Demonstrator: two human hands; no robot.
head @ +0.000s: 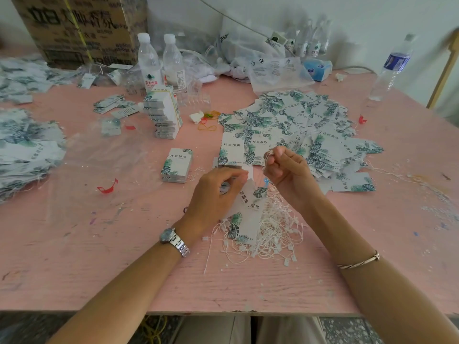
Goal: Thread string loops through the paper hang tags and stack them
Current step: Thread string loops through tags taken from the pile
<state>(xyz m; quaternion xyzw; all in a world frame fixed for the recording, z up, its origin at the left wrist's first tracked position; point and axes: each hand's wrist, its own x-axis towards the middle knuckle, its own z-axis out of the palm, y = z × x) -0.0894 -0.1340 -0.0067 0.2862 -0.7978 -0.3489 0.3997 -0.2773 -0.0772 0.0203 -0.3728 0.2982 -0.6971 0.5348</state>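
Looks like a small piecework packing workshop — pink desk [74, 244] heaped with printed hang tags [298, 115], tangled string loops [273, 232], a shipping carton [74, 28] and water bottles [149, 63] behind.

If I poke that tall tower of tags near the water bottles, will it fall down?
Probably, yes. The tower of tags looks to lean and is much taller than it is wide, so a nudge would likely tip it. It seems built of separate bundles, so it would probably slide apart rather than fall whole.
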